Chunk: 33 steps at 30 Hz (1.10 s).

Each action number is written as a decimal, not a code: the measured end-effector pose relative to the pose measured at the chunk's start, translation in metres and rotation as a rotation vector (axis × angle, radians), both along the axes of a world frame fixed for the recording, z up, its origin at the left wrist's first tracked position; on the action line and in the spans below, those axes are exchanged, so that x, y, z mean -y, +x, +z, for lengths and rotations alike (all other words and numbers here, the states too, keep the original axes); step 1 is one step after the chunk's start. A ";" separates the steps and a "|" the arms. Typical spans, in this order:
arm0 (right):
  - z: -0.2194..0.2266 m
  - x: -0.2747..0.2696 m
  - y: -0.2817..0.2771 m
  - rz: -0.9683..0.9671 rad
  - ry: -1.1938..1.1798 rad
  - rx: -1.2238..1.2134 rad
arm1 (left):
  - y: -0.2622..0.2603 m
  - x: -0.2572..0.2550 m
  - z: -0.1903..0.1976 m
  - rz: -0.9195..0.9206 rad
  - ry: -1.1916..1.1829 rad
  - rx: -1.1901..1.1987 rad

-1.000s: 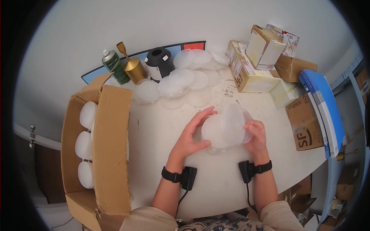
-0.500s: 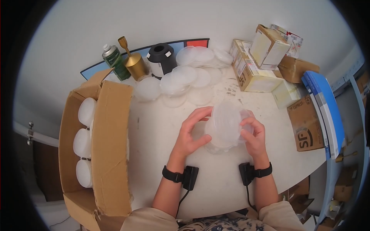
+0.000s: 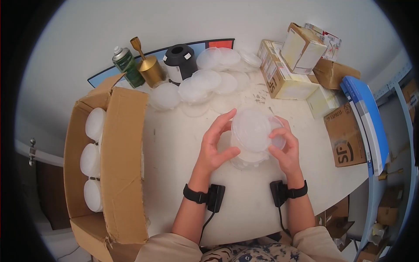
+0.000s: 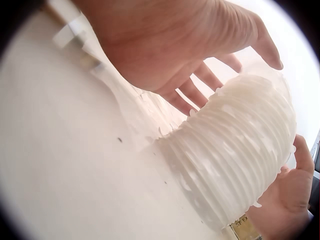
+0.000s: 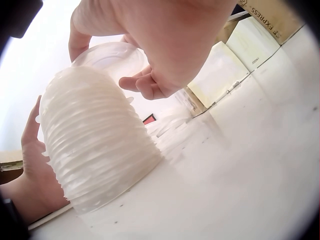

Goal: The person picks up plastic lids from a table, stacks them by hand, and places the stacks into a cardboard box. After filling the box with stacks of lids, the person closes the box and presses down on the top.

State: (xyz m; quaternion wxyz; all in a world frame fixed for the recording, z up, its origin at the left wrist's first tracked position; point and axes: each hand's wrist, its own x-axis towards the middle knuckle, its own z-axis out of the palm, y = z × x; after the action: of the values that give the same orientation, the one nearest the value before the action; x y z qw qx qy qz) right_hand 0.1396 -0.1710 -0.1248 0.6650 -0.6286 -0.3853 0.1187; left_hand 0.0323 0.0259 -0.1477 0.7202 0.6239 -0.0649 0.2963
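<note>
Between my hands a tall stack of round translucent plastic lids [image 4: 230, 145] stands on the white table, its upper part bent over. In the head view a lid [image 3: 251, 126] covers the top of the stack. My right hand [image 3: 286, 146] pinches a clear lid [image 5: 115, 56] by its edge, thumb on one side and fingers on the other, close over the upper end of the stack. My left hand [image 3: 216, 146] curves loosely beside the stack's left side, thumb and fingers spread apart, gripping nothing.
At left stands an open cardboard box [image 3: 124, 166] with white round containers [image 3: 90, 160]. Loose lids [image 3: 205, 85] lie at the back, near a spray can [image 3: 128, 65], a gold funnel-topped vessel [image 3: 151, 70] and a black device [image 3: 181, 61]. Parcels [image 3: 288, 81] and blue-edged binders [image 3: 366, 118] stand at right.
The lid above the stack, tilted at the right a second ago, has swung left and lies flatter over the top. My right hand's fingers have shifted along the lid's edge; my left hand stays beside it.
</note>
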 end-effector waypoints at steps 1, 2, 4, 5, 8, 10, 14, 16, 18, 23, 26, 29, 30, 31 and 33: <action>0.000 0.000 0.000 -0.003 -0.002 -0.001 | -0.001 0.000 0.001 -0.003 0.043 -0.025; 0.001 0.000 0.000 0.009 -0.008 0.016 | -0.001 -0.001 0.002 -0.005 0.087 -0.049; 0.002 -0.001 -0.001 0.020 -0.014 0.030 | 0.001 0.001 0.005 0.008 0.071 -0.032; 0.002 -0.002 -0.002 0.020 -0.019 0.038 | 0.001 0.002 0.007 0.024 0.055 -0.012; 0.002 -0.006 -0.008 0.031 -0.016 0.012 | 0.001 0.003 0.009 0.020 0.088 -0.056; 0.003 -0.008 -0.011 0.039 -0.007 -0.022 | 0.002 0.004 0.008 0.038 0.092 -0.060; 0.006 -0.009 -0.014 0.094 0.044 -0.068 | 0.001 0.003 0.005 0.062 0.077 -0.087; 0.006 -0.010 -0.014 0.119 0.059 -0.110 | 0.002 0.001 0.006 0.063 0.102 -0.071; 0.007 -0.010 -0.014 0.113 0.050 -0.135 | 0.002 0.001 0.005 0.064 0.126 -0.055; 0.005 -0.010 -0.014 0.119 0.061 -0.150 | 0.001 0.002 0.004 0.057 0.071 -0.058; 0.006 -0.010 -0.015 0.127 0.034 -0.154 | 0.000 0.002 0.002 0.070 0.085 -0.073; 0.005 -0.009 -0.013 0.138 0.005 -0.135 | 0.000 0.002 0.003 0.059 0.085 -0.075; 0.004 -0.009 -0.012 0.149 -0.009 -0.123 | 0.000 0.001 0.002 0.058 0.086 -0.078; 0.004 -0.009 -0.011 0.149 -0.009 -0.125 | 0.001 0.000 0.001 0.040 0.080 -0.061; 0.003 -0.009 -0.009 0.151 0.004 -0.098 | 0.001 0.000 0.000 0.022 0.075 -0.045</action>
State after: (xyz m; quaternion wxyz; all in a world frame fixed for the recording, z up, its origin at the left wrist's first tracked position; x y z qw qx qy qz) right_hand 0.1306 -0.1623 -0.1223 0.6737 -0.5897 -0.3987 0.1985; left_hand 0.0331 0.0263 -0.1476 0.6944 0.6575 -0.0530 0.2874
